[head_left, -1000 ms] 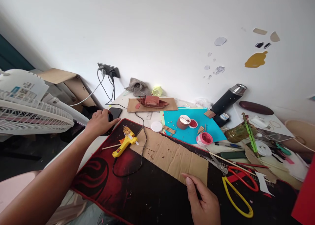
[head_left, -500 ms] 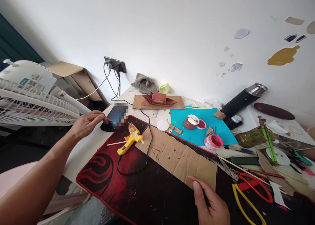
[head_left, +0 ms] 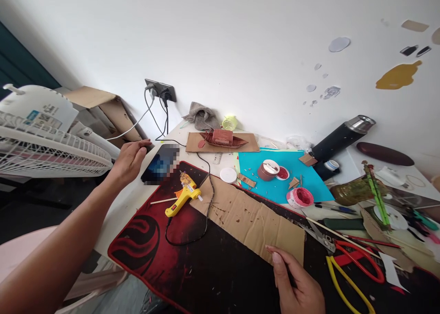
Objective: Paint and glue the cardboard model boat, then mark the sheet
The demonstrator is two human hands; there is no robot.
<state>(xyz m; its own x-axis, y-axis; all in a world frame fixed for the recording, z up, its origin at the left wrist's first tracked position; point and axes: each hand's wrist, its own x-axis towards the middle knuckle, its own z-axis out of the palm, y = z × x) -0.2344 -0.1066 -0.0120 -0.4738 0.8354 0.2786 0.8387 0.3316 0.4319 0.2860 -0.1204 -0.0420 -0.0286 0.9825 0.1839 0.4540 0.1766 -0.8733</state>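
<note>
My left hand (head_left: 131, 162) hovers just left of a phone (head_left: 160, 163), its fingers stretched out and nothing in them. The phone lies on the white table, part of its screen blurred out. Over the near edge of a paint-marked cardboard sheet (head_left: 254, 217), my right hand (head_left: 297, 279) is closed with thumb and forefinger together. Whatever it may pinch is too small to make out. Between the hands, a yellow glue gun (head_left: 182, 199) rests on the mat and the cardboard. A red-brown model boat (head_left: 225, 140) sits on a cardboard strip (head_left: 252, 143) at the back.
Paint jars (head_left: 300, 197) stand around a blue sheet (head_left: 250, 160). To the right are scissors (head_left: 357, 261), a green stick tool (head_left: 378, 195) and a dark flask (head_left: 338, 140). A white fan (head_left: 51, 144) stands at left. The glue gun's black cord (head_left: 210, 190) crosses the cardboard.
My left hand has drawn back from the phone's screen, up and to the left, and its fingers have left the glass. My right hand has hardly moved.
</note>
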